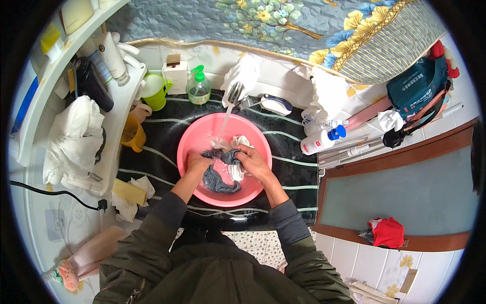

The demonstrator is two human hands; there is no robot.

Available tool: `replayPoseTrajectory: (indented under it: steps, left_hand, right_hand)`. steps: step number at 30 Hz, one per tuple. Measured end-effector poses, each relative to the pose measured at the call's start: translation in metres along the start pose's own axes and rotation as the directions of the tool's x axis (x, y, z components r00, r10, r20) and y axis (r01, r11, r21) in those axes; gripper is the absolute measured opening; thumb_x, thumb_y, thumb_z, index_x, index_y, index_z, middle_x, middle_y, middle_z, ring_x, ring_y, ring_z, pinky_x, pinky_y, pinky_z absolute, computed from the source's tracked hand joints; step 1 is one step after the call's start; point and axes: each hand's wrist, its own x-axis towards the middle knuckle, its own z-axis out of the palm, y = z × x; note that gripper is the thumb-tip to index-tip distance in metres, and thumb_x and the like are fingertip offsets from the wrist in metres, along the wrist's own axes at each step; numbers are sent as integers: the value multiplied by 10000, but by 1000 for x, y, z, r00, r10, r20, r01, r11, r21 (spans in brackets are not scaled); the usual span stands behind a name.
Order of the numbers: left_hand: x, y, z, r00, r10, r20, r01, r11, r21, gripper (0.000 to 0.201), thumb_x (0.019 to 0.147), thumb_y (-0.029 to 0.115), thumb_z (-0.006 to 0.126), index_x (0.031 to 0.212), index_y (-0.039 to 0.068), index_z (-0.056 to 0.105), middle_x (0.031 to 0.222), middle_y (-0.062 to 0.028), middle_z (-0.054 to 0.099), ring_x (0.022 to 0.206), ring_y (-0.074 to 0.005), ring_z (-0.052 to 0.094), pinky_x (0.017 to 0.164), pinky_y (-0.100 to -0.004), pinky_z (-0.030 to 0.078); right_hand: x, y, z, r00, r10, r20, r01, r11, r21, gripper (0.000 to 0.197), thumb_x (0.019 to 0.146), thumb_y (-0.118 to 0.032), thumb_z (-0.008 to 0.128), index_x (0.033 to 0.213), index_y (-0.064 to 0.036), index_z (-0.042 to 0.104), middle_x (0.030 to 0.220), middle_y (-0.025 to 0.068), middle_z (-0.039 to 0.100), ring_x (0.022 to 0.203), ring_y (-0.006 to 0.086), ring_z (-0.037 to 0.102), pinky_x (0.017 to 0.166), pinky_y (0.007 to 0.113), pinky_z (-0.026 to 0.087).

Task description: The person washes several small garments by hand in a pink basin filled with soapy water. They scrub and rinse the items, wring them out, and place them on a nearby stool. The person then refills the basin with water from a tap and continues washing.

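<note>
A round pink basin (185, 139) stands on the black counter with pale wavy lines, under a running tap (234, 93). A thin stream of water falls into it. Inside, both hands grip a wet dark grey cloth (218, 183), perhaps a small garment; its kind is unclear. My left hand (197, 163) is closed on its left side, fingers partly hidden. My right hand (251, 161) pinches the cloth's upper right part. White cloth (236, 172) lies beside and under the right fingers, in shallow water.
Behind the basin stand a green pump bottle (199, 90), a green mug (156, 91) and a brush (276, 104). A white bottle with blue pump (322, 140) is at right. An orange cup (132, 134) and a crowded white shelf (124, 101) flank the left.
</note>
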Motion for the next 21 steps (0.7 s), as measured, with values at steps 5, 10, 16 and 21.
replayPoseTrajectory:
  steps: [5, 10, 16, 21]
  left_hand:
    - [-6, 3, 5, 993, 120, -8, -119, 991, 62, 177, 704, -8, 793, 835, -23, 674, 771, -100, 659, 630, -175, 603, 563, -363, 460]
    - [-34, 22, -8, 935, 336, 112, -297, 916, -269, 139, 813, -47, 658, 899, 39, 591, 815, -30, 607, 743, -138, 572, 669, -295, 451]
    - [-67, 50, -39, 774, 590, 231, -374, 720, -585, 229, 802, -118, 550, 948, 55, 515, 907, -17, 576, 869, -114, 553, 788, -270, 431]
    - [-79, 60, -50, 748, 620, 237, -372, 686, -625, 232, 821, -102, 513, 980, 67, 518, 910, -5, 568, 859, -99, 540, 807, -253, 413]
  right_hand:
    - [-4, -6, -11, 969, -205, -135, 180, 968, -175, 269, 892, -149, 555, 1104, -15, 654, 886, 181, 692, 847, 275, 679, 784, 367, 503]
    - [-30, -43, -23, 975, -212, -72, 184, 943, -279, 331, 890, -130, 611, 1190, 10, 612, 895, 132, 683, 817, 180, 631, 761, 314, 504]
    - [-36, -29, -26, 958, -228, 176, 282, 871, -403, 339, 866, -145, 643, 1177, -11, 637, 856, 175, 679, 794, 257, 650, 751, 363, 504]
    - [-36, -29, -18, 982, -185, 34, 186, 936, -299, 282, 860, -144, 642, 1110, -14, 655, 730, 152, 646, 639, 230, 602, 645, 363, 485]
